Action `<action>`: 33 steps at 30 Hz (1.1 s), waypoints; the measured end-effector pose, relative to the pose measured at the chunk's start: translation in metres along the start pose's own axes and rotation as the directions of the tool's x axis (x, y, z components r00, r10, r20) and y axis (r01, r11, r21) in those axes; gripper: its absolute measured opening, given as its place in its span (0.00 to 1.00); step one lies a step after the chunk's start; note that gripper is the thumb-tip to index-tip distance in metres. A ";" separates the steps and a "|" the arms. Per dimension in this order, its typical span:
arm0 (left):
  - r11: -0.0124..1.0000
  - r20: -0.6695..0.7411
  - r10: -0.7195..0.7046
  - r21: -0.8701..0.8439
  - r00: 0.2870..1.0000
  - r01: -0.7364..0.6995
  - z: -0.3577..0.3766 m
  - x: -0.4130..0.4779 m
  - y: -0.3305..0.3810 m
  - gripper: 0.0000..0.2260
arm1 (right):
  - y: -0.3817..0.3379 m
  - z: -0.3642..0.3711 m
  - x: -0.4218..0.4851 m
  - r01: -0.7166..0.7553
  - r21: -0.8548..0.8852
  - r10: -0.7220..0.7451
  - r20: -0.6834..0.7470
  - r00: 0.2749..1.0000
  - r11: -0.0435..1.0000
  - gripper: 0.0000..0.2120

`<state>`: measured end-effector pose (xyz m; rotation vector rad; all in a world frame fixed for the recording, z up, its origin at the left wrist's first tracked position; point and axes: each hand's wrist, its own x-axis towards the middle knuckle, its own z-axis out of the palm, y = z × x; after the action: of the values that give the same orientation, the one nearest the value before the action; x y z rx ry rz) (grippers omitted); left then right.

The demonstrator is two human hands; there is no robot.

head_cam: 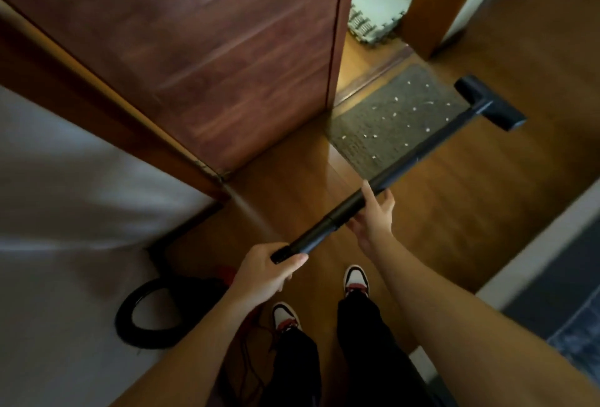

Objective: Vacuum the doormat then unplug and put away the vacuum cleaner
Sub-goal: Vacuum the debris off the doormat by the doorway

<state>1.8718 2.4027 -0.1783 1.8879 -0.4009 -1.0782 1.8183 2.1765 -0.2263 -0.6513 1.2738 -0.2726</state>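
Left hand (276, 272) and right hand (373, 215) both grip the vacuum tube (328, 220), but white bits (395, 114) dot the doormat (367, 133), so cleaning looks hardly begun.

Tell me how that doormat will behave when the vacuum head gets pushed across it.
The doormat looks thin and flat, so it is probably light and floppy. It lies on glossy wood floor, so it may slide or bunch under the nozzle. Its coarse weave could cling to the white scraps.
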 end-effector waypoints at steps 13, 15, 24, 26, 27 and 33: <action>0.983 0.326 -0.178 0.016 0.928 0.183 0.032 0.025 -0.119 0.23 | 0.108 -0.023 0.027 0.052 -0.127 -0.091 -0.326 0.941 0.991 0.42; 0.972 0.307 -0.209 -0.034 0.928 0.230 0.039 0.032 -0.138 0.22 | 0.125 -0.028 0.033 0.025 -0.135 -0.068 -0.323 0.944 0.991 0.43; 0.932 0.034 -0.345 -0.103 0.938 0.347 0.046 0.041 -0.215 0.15 | 0.217 -0.031 0.053 -0.089 -0.239 0.024 -0.265 0.964 0.967 0.44; 0.921 -0.016 -0.379 -0.102 0.925 0.375 0.040 0.037 -0.240 0.18 | 0.238 -0.030 0.055 -0.118 -0.281 0.049 -0.241 0.969 0.952 0.44; 0.913 -0.046 -0.403 -0.098 0.914 0.397 0.037 0.033 -0.255 0.19 | 0.248 -0.029 0.056 -0.130 -0.305 0.058 -0.235 0.970 0.943 0.44; 0.834 -0.176 -0.548 -0.187 0.818 0.519 0.025 0.016 -0.329 0.19 | 0.303 -0.017 0.063 -0.172 -0.407 0.103 -0.186 0.977 0.897 0.41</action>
<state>1.8128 2.5579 -0.4638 2.0261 0.3553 -1.1937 1.7720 2.3772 -0.4573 -0.9156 1.5450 0.0769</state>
